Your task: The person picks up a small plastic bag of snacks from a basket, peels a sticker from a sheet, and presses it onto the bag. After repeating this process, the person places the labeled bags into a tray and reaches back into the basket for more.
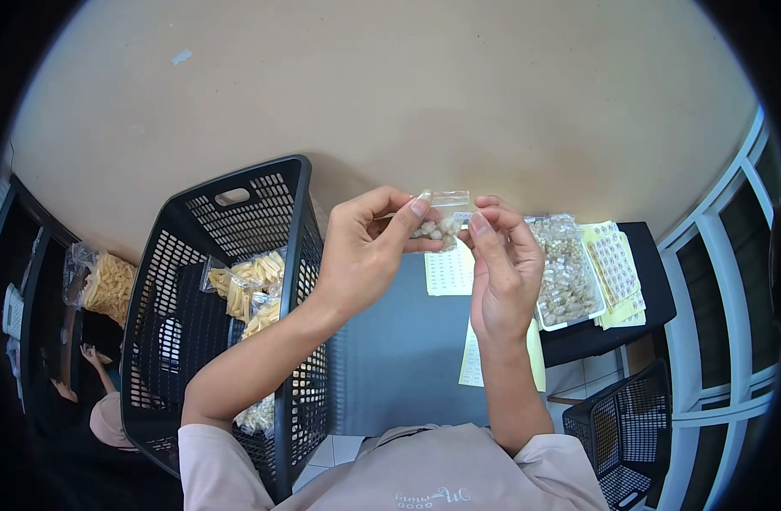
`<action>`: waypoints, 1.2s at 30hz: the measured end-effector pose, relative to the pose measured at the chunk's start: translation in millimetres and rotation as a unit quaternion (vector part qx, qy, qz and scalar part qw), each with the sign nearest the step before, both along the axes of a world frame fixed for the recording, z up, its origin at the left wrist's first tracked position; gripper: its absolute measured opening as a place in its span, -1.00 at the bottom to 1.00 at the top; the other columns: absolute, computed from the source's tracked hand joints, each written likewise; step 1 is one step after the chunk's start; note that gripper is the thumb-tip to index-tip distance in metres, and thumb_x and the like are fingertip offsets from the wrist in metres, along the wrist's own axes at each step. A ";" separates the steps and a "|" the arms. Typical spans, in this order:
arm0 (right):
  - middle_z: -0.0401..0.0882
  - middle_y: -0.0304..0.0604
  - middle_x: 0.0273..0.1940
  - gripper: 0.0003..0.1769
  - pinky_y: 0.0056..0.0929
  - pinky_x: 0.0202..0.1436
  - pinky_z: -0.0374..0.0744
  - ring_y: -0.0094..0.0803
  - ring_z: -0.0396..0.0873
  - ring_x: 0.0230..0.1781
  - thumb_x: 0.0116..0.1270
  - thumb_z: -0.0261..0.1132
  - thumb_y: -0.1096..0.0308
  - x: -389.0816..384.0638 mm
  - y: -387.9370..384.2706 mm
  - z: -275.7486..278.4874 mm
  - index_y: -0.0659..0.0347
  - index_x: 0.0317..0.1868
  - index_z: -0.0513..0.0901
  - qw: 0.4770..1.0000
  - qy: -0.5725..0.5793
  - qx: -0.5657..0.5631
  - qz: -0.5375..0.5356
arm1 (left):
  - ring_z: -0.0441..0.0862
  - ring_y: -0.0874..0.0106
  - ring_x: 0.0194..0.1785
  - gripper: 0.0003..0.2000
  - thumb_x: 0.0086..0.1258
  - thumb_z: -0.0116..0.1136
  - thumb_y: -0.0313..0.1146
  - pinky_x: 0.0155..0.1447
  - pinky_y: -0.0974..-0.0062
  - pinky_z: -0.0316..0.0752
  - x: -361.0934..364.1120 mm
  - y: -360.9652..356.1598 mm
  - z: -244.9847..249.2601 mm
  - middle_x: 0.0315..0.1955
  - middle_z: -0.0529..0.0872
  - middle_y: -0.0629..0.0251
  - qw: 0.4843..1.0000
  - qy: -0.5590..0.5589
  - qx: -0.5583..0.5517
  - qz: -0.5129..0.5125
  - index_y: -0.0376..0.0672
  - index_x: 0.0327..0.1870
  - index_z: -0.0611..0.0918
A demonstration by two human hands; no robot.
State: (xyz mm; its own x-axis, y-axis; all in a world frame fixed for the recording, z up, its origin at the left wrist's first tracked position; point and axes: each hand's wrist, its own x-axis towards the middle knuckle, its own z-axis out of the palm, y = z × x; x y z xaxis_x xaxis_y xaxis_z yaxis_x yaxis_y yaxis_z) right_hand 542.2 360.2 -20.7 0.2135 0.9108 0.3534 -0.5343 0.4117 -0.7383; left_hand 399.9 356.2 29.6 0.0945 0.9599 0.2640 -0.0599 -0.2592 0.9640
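Observation:
Above the table, a small clear zip bag (439,228) with pale round pieces inside is held up between both hands. My left hand (365,251) pinches its left side, thumb in front and fingers behind. At the bag's right edge, my right hand (505,268) has its thumb and fingertips closed, with a small white label (464,216) beside the thumb. Whether that label is stuck to the bag or only held cannot be made out. Below the hands lies a printed sticker sheet (448,274), partly covered by the right hand.
A tall black crate (302,213) at left holds bags of yellow sticks (261,277). To the right are a white tray (569,322) of small filled bags and yellow-backed sticker sheets (613,264). Another black crate (633,426) stands lower right. A person's arm (99,366) shows far left.

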 end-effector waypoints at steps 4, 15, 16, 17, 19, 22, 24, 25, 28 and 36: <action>0.55 -0.05 -0.04 -0.91 -0.42 0.10 0.48 -0.40 0.48 0.04 0.26 0.31 0.57 -4.6 1.9 2.2 0.32 -0.23 0.61 1.000 0.008 -0.002 0.029 | 0.70 0.43 -0.16 -0.80 0.50 0.02 -0.45 -0.08 0.49 0.73 -1.6 2.0 -0.8 -0.26 0.69 0.10 1.000 0.000 0.004 0.005 -0.46 -0.21 0.59; 0.63 -0.10 -0.21 -0.91 -0.59 -0.08 0.57 -0.55 0.59 -0.23 0.26 0.28 0.63 -9.4 10.2 1.1 0.31 -0.28 0.54 0.999 0.014 0.007 0.031 | 0.70 0.43 -0.17 -0.80 0.50 0.02 -0.46 -0.07 0.48 0.74 -0.3 0.4 -2.6 -0.29 0.68 0.11 1.000 -0.005 0.007 -0.015 -0.48 -0.21 0.59; 0.63 -0.08 -0.21 -0.89 -0.58 -0.07 0.57 -0.54 0.59 -0.22 0.25 0.28 0.64 -8.5 11.3 -0.2 0.30 -0.28 0.52 0.999 0.024 0.013 0.034 | 0.70 0.43 -0.17 -0.80 0.50 0.02 -0.46 -0.08 0.48 0.74 -0.3 0.9 -2.1 -0.29 0.68 0.11 1.000 -0.005 0.006 -0.014 -0.48 -0.21 0.59; 0.63 -0.06 -0.21 -0.87 -0.57 -0.07 0.57 -0.54 0.59 -0.22 0.24 0.28 0.65 -7.8 12.1 -0.4 0.29 -0.28 0.50 0.999 0.034 0.018 0.037 | 0.70 0.43 -0.17 -0.80 0.50 0.02 -0.46 -0.08 0.48 0.74 -0.4 1.3 -1.7 -0.29 0.68 0.11 1.000 -0.004 0.008 -0.014 -0.48 -0.21 0.59; 0.63 -0.05 -0.21 -0.85 -0.56 -0.06 0.57 -0.53 0.59 -0.22 0.24 0.28 0.65 -8.1 11.3 3.0 0.28 -0.27 0.48 0.998 0.053 0.015 0.042 | 0.69 0.44 -0.17 -0.80 0.50 0.02 -0.46 -0.08 0.49 0.74 -0.5 1.3 -2.1 -0.29 0.68 0.12 1.000 0.002 0.011 -0.014 -0.48 -0.21 0.59; 0.63 -0.03 -0.21 -0.81 -0.55 -0.05 0.57 -0.52 0.60 -0.21 0.23 0.28 0.67 -5.7 11.8 2.2 0.28 -0.23 0.45 0.997 0.064 0.014 0.050 | 0.69 0.45 -0.17 -0.80 0.50 0.02 -0.46 -0.09 0.49 0.74 0.0 1.2 -2.4 -0.28 0.69 0.12 1.000 0.005 0.016 -0.013 -0.47 -0.21 0.59; 0.63 -0.03 -0.21 -0.79 -0.54 -0.05 0.57 -0.50 0.60 -0.21 0.23 0.28 0.67 -2.6 11.9 2.5 0.28 -0.20 0.44 0.997 0.057 0.016 0.054 | 0.69 0.45 -0.17 -0.80 0.50 0.01 -0.46 -0.08 0.49 0.74 0.0 0.9 -2.1 -0.28 0.69 0.12 1.000 0.004 0.015 -0.014 -0.47 -0.21 0.59; 0.63 -0.03 -0.21 -0.76 -0.54 -0.04 0.57 -0.50 0.60 -0.20 0.23 0.28 0.67 -1.4 11.3 4.4 0.28 -0.16 0.43 0.995 0.070 0.001 0.071 | 0.69 0.45 -0.16 -0.80 0.50 0.01 -0.46 -0.08 0.49 0.74 -0.3 1.0 -1.9 -0.28 0.69 0.12 1.000 0.003 0.012 -0.014 -0.46 -0.21 0.59; 0.63 -0.02 -0.21 -0.71 -0.53 -0.03 0.57 -0.49 0.60 -0.18 0.24 0.28 0.66 -0.6 8.5 11.4 0.29 -0.09 0.40 0.991 0.094 -0.021 0.089 | 0.69 0.45 -0.16 -0.80 0.51 0.01 -0.46 -0.08 0.49 0.74 -0.5 1.5 -2.1 -0.28 0.69 0.12 1.000 -0.001 0.017 -0.013 -0.46 -0.21 0.60; 0.66 -0.11 -0.32 -0.66 -0.55 -0.08 0.53 -0.53 0.61 -0.25 0.22 0.33 0.61 -1.3 8.1 9.6 0.31 -0.05 0.40 0.998 -0.018 -0.011 0.053 | 0.69 0.45 -0.15 -0.80 0.51 0.02 -0.44 -0.10 0.48 0.74 -2.2 2.7 -5.9 -0.27 0.70 0.14 0.999 0.031 0.023 -0.025 -0.44 -0.17 0.60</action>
